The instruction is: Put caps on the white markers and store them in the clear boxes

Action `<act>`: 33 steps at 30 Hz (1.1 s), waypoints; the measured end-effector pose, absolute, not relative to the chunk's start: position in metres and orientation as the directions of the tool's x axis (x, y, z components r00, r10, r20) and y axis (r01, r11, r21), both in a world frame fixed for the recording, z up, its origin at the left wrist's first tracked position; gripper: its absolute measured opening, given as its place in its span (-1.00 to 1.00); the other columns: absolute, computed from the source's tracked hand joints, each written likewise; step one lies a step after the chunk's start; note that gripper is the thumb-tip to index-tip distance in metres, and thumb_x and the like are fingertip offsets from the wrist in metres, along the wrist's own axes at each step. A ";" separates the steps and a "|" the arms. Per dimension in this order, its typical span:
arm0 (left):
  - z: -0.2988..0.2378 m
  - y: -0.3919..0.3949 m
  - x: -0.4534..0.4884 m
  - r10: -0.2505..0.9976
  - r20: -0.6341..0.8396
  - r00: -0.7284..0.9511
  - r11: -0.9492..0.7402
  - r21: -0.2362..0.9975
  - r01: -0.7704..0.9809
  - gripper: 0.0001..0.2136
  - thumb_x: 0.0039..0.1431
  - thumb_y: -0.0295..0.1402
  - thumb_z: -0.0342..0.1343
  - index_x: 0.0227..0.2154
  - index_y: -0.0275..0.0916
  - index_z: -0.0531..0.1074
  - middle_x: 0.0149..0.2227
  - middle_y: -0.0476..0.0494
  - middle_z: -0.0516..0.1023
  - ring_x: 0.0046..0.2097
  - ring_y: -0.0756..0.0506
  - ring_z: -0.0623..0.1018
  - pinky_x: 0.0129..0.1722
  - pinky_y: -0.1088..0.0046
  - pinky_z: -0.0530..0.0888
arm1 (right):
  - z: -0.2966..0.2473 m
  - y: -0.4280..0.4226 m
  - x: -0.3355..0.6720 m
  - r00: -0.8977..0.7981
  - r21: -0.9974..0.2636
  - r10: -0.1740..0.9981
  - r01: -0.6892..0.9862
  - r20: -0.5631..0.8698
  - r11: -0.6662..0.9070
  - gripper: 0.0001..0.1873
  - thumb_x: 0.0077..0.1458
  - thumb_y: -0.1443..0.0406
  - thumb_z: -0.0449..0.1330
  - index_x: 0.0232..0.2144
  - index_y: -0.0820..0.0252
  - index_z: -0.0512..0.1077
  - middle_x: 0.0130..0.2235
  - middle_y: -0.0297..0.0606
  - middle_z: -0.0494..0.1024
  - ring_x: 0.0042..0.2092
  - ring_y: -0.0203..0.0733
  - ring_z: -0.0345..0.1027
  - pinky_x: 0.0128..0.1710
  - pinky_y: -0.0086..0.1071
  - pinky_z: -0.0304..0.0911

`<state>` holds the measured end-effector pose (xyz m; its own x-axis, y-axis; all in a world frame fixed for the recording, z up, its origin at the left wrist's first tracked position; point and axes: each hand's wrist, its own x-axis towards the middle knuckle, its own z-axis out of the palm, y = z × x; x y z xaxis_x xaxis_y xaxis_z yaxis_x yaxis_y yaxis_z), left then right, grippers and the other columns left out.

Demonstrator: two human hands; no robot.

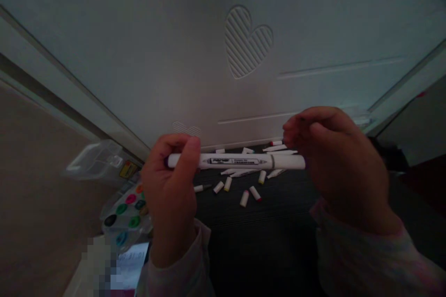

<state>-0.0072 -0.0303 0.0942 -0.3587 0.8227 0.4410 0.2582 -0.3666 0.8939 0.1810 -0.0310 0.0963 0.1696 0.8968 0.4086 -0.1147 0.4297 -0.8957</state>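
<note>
My left hand (pixel 174 185) is closed round the left part of a white double-ended marker (pixel 237 161), thumb on top. The marker lies level across the view, with black print on its barrel and purple at both ends. My right hand (pixel 339 162) is at the marker's right end, its fingers loosely curved and apart, with nothing seen in them. Whether it touches the purple tip I cannot tell. Below the marker, several uncapped white markers (pixel 278 148) and loose caps (pixel 255 193) with coloured ends lie on the dark surface.
A clear plastic case (pixel 111 195) at the left holds several markers with coloured ends up; its lid (pixel 97 160) stands open. Beside it lies a lit screen (pixel 130 264), partly blurred out. A white panel (pixel 167 55) with an embossed heart (pixel 247 41) rises behind.
</note>
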 end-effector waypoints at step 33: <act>0.113 -0.033 -0.003 0.815 -0.128 0.565 -0.276 0.772 0.573 -0.78 0.10 -0.21 0.03 -0.36 -0.20 0.52 -0.48 0.06 0.49 -0.47 0.06 0.38 -0.50 0.59 0.22 | 0.100 -0.037 0.177 -0.060 -0.943 0.957 -0.200 0.285 0.268 -0.67 0.21 0.30 -0.15 -0.38 0.12 0.40 -0.47 -0.28 0.42 -0.42 -0.28 0.34 -0.47 -0.42 0.28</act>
